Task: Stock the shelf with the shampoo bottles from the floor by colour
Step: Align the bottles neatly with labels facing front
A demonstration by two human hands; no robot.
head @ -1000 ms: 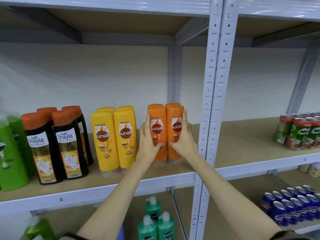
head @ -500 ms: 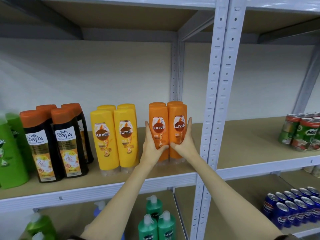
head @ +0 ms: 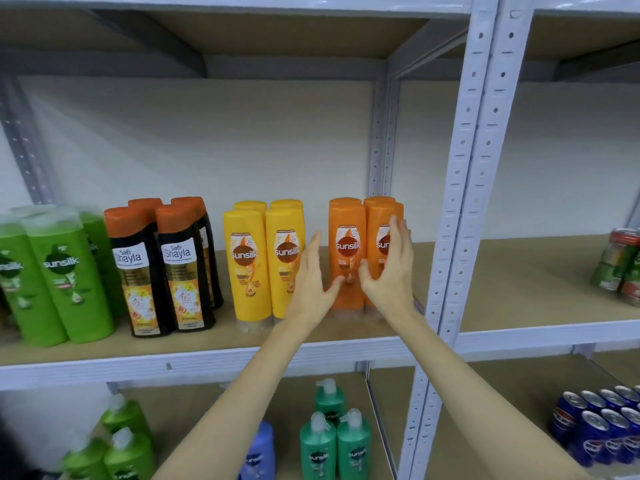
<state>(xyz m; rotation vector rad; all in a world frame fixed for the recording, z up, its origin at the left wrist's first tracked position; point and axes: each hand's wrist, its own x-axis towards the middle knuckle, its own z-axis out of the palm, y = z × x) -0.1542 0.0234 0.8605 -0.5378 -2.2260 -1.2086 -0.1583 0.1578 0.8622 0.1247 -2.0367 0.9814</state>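
Several orange shampoo bottles (head: 348, 237) stand upright in a tight group on the middle shelf (head: 207, 358), beside the grey upright post. My left hand (head: 311, 282) hovers just left of them, fingers straight, holding nothing. My right hand (head: 391, 271) is in front of the right orange bottle with fingers spread and loose, not gripping. Further left on the same shelf stand the yellow bottles (head: 266, 258), the black bottles with orange caps (head: 162, 265) and the green bottles (head: 59, 275), each colour grouped.
A grey perforated post (head: 464, 202) rises right of the orange group. Green cans (head: 620, 268) sit at the far right of the shelf. Below are green pump bottles (head: 332, 441), a blue bottle (head: 259, 452) and blue cans (head: 599, 427).
Both hands have let go of the orange bottles and pulled back, fingers opening. The bottles stay where they stood. The view has shifted slightly left.
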